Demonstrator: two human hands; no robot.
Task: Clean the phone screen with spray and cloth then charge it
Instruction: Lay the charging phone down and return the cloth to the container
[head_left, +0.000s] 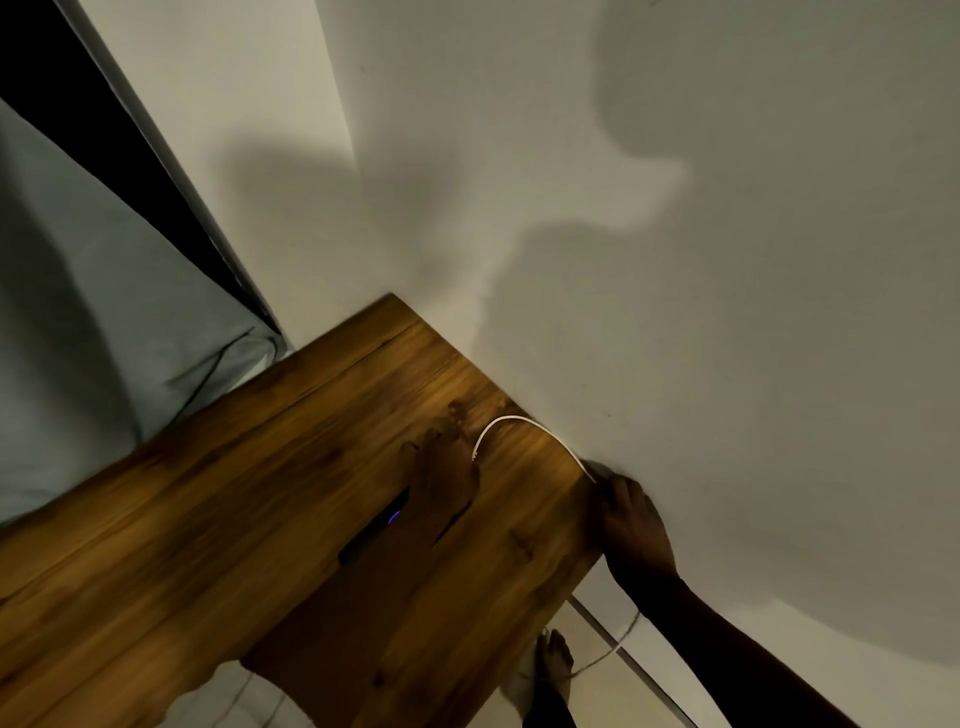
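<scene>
On the table (208, 519), the blurred left hand (447, 478) lies on the phone (371, 532), its grip unreadable; the right hand (631, 525) pinches the white cable (524, 423) at the table edge: feed slack leftward, then align the plug squarely.

Dim, motion-blurred wide-angle view; big soft shadows fall across the wall (675, 260).

My left hand (441, 483) is bare and badly smeared by blur, so I can't make out any detail on it. My right hand (631, 525) and forearm are bare too, with no sleeve, watch or ring showing.
</scene>
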